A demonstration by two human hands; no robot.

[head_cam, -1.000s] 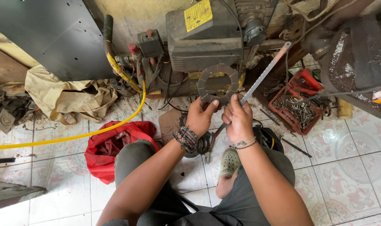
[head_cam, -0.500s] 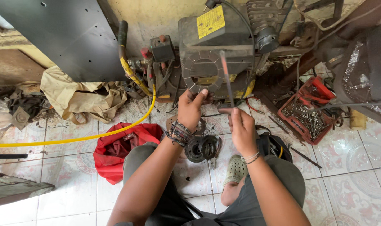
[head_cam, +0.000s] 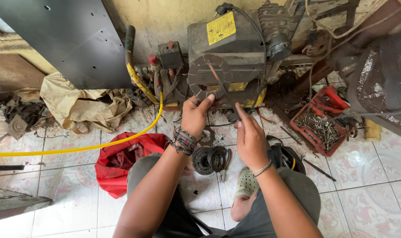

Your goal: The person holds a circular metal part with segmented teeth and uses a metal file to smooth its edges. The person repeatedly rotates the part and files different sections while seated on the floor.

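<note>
Left hand [head_cam: 195, 115] gripping a grey ring-shaped friction disc [head_cam: 208, 76] upright before the dark compressor [head_cam: 235, 48], right hand [head_cam: 250, 134] just right of it pinching a thin blade [head_cam: 222, 90] slanted across the disc's face.

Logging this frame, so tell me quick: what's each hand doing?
Left hand: closed on the ring-shaped disc.
Right hand: closed on the thin blade.

Your only view comes from the camera on your head, looking steeply down and forward, close over your lap and arms, onto the tiled floor [head_cam: 372, 176] and the wall [head_cam: 161, 17] ahead.
</note>
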